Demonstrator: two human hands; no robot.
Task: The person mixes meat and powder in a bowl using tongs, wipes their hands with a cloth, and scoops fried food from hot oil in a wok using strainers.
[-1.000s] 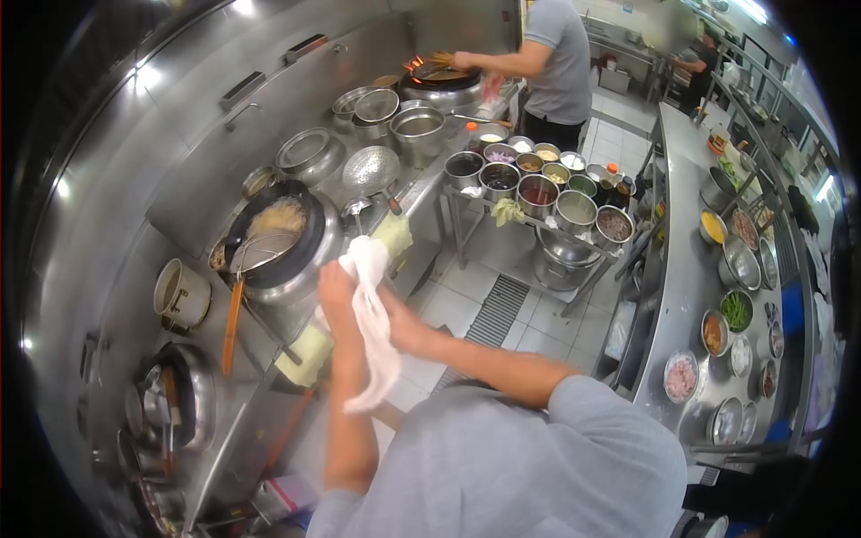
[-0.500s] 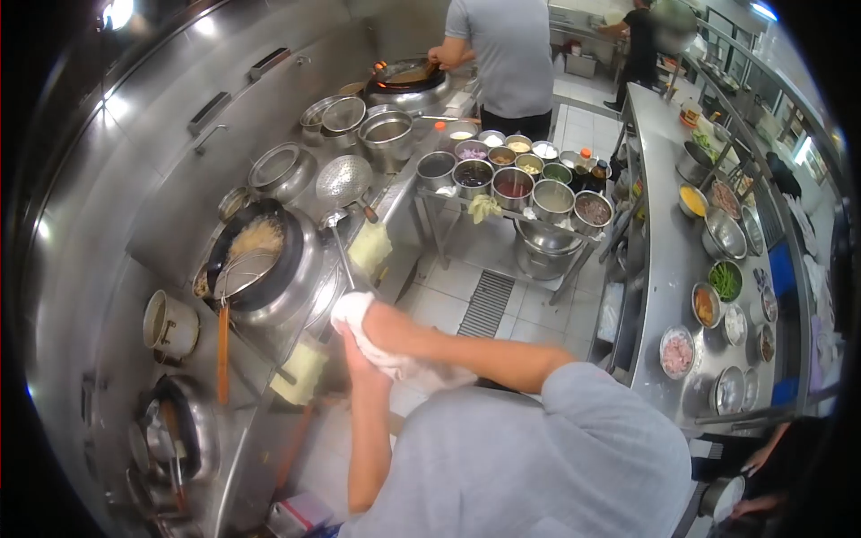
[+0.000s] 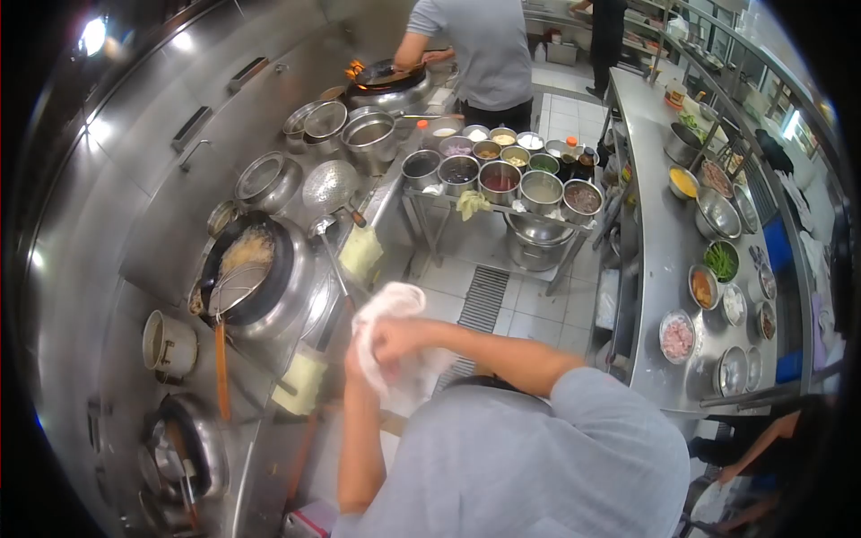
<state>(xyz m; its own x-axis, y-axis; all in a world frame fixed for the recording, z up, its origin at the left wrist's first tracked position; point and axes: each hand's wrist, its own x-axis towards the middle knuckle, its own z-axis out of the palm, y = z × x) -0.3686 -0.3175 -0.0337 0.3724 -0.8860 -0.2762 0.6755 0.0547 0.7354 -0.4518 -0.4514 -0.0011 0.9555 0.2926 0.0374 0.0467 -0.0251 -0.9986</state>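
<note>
Near centre frame, a soft white fabric cloth is clutched by the bare right hand, fingers curled in; the left hand's grip, half covered, cannot be told. Light and limp, the cloth should be best held by a bunched fold. Beyond, left of centre, a round black metal wok is seen.

I have the right hand clutching a white cloth, the left hand partly hidden behind it, beyond the stove's front edge. From here I see a strainer in the wok.
</note>
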